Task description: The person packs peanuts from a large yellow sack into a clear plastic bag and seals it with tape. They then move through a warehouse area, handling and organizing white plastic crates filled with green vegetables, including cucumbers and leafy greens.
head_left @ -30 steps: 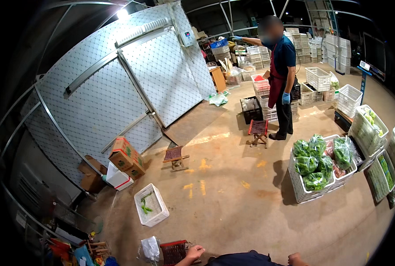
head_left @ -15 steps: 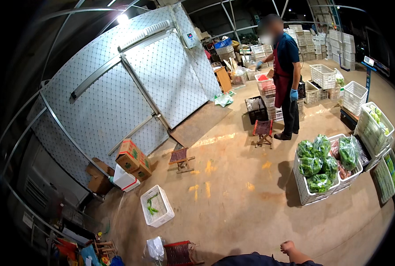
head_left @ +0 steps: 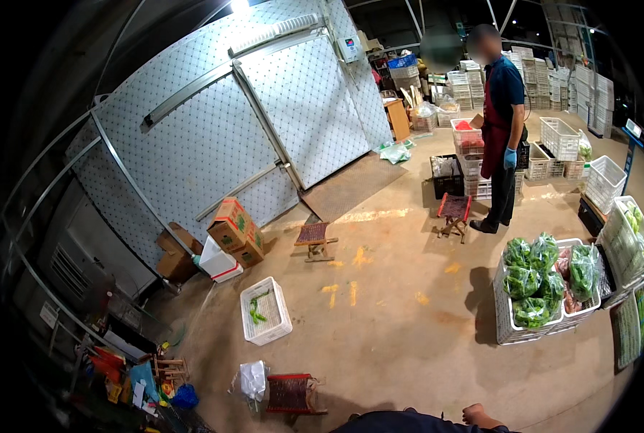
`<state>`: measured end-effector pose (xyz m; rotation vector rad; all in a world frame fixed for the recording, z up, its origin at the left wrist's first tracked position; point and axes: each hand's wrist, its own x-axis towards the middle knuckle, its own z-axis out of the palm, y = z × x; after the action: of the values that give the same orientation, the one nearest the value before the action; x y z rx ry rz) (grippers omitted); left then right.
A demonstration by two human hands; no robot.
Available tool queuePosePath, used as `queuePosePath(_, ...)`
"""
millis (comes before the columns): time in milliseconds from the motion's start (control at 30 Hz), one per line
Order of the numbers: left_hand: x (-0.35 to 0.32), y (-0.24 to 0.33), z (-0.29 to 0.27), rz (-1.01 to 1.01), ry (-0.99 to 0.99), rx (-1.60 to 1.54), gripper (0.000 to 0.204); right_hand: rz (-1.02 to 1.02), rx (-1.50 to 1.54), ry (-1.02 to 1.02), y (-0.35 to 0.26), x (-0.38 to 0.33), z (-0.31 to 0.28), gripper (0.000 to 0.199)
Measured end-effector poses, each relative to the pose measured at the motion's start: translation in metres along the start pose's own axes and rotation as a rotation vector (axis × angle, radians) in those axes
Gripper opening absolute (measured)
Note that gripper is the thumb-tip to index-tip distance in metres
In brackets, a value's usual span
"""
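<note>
My right hand point(head_left: 475, 414) shows at the lower edge beside my dark clothing point(head_left: 416, 423). Its fingers are curled in, and nothing sticks out of them. It touches nothing that I can see. Nearest to it, up and to the right, stands a white crate point(head_left: 513, 335) packed with bagged leafy greens point(head_left: 531, 281). Beside those greens lie reddish bagged goods point(head_left: 564, 267). My left hand is out of the picture. To the left on the floor is a low white crate point(head_left: 270, 334) with a few long green vegetables point(head_left: 255, 310) inside.
Folding stools point(head_left: 290, 394) point(head_left: 312, 234) point(head_left: 454, 207) stand about the floor. A person point(head_left: 506, 108) in a dark red apron and blue gloves stands by stacked crates. Cardboard boxes point(head_left: 234, 225) lean near a large patterned sliding door point(head_left: 192, 144). A plastic bag point(head_left: 253, 379) lies by the near stool.
The view has turned a little left, so the scene sits further right. The other person's arm that reached over the crates no longer shows stretched out. My right hand stays low and curled.
</note>
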<state>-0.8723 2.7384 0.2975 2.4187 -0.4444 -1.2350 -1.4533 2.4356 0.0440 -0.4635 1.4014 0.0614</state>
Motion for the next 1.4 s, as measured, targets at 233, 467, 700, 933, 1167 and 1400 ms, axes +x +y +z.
queuePosePath(233, 0.000, -0.012, -0.004, -0.041, 0.011, -0.015, 0.023, -0.251, -0.431, 0.300, -0.055, -0.092, 0.078, 0.017)
queuePosePath(467, -0.001, -0.014, -0.003, -0.062, 0.014, -0.033, 0.022, -0.311, -0.435, 0.267, -0.081, -0.110, 0.092, 0.019)
queuePosePath(700, -0.001, -0.010, 0.000, -0.074, 0.011, -0.053, 0.022, -0.152, -0.678, 0.282, -0.064, -0.085, 0.069, 0.020)
queuePosePath(933, -0.017, -0.035, 0.014, -0.112, 0.032, -0.123, 0.021, -0.162, -0.677, 0.284, -0.076, -0.066, 0.064, 0.022)
queuePosePath(1167, -0.111, -0.201, 0.076, -0.009, 0.057, -0.074, 0.021, -0.177, -0.563, 0.127, -0.109, -0.080, 0.114, 0.013)
queuePosePath(1400, -0.188, -0.149, 0.094, -0.139, 0.395, -0.496, 0.035, -0.354, -0.915, -0.132, -0.140, -0.059, 0.118, 0.010)
